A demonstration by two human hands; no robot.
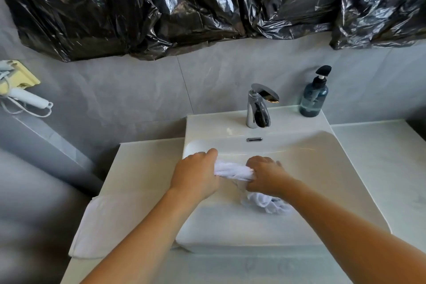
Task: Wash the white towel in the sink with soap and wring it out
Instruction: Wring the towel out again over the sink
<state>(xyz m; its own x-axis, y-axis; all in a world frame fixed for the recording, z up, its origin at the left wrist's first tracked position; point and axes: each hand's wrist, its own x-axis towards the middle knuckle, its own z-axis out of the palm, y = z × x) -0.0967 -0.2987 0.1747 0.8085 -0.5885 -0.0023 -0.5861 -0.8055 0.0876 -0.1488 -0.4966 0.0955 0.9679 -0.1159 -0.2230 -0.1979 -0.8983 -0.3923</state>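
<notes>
The white towel (pixel 232 171) is twisted into a tight roll over the white sink (pixel 322 168). My left hand (pixel 196 173) grips its left end and my right hand (pixel 265 175) grips the other end. A loose bunch of the towel hangs below my right hand onto the basin floor. The chrome faucet (pixel 258 106) stands behind the basin with no water running. A blue soap pump bottle (pixel 314 97) sits on the sink's back right corner.
A folded white cloth (pixel 103 226) lies on the counter left of the sink. A hair dryer (pixel 25 97) hangs on the wall at far left. Black plastic sheeting (pixel 207 2) covers the wall above. White counter (pixel 378 168) extends to the right.
</notes>
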